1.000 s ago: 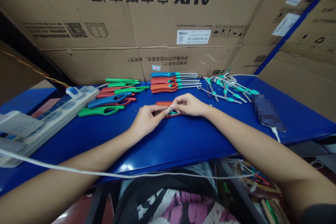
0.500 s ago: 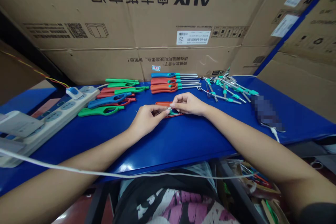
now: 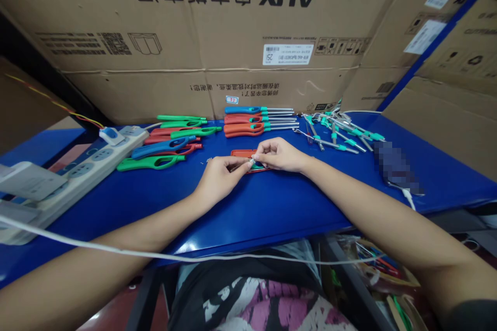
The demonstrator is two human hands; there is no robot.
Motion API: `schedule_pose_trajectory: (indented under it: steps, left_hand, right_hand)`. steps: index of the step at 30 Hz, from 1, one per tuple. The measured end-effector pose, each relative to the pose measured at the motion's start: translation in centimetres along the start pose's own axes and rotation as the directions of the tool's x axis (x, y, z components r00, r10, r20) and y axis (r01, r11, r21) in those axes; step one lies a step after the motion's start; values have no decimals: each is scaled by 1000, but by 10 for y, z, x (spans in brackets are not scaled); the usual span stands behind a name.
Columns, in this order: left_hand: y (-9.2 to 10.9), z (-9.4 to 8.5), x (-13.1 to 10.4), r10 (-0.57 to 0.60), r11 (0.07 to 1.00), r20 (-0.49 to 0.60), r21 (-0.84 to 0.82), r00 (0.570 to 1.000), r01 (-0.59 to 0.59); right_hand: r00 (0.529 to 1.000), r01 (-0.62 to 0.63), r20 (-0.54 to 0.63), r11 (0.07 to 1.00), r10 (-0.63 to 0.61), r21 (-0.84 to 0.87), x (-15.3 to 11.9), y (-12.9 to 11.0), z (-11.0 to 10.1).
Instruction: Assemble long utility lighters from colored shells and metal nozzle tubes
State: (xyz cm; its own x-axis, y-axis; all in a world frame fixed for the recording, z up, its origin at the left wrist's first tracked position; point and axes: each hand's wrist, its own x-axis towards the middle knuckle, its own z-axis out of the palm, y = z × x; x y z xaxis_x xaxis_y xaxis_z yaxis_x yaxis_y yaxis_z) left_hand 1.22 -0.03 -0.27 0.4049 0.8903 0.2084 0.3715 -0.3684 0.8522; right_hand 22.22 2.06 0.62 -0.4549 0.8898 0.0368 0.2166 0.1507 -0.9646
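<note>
While a cardboard panel (image 3: 163, 20) printed "AUX" is stood behind the blue bench (image 3: 221, 220), a power strip (image 3: 91, 168) is placed at left. A row of lighters (image 3: 236, 119) is laid near the panel. In front of it, the left hand (image 3: 218, 176) and the right hand (image 3: 281, 155) are held close together over an orange lighter handle (image 3: 241, 153) rested on the bench. By the fingers (image 3: 244, 168) of both, a small pale part (image 3: 252, 162) is pinched, its form largely hidden.

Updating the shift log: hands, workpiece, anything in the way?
Left hand, right hand: pinching small pale part, details unclear. Orange handle beneath, partly hidden. White cable crosses foreground, apart from both hands.
</note>
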Motion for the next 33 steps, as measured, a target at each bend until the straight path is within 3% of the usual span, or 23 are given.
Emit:
schedule_pose_trajectory:
  steps: [13,23,33]
  left_hand:
    - [3,-7,4,-9,1000,-19,14,1000,10]
    - [4,-8,4,11,992,-12,124,1000,-9]
    - [5,-8,3,-16,997,-27,70,1000,17]
  right_hand:
    - [996,-79,-31,992,83,100,0,-9,-1]
    - [1000,-26,4,999,26,47,1,-5,-1]
    - [999,-26,-34,998,28,52,1,-5,1]
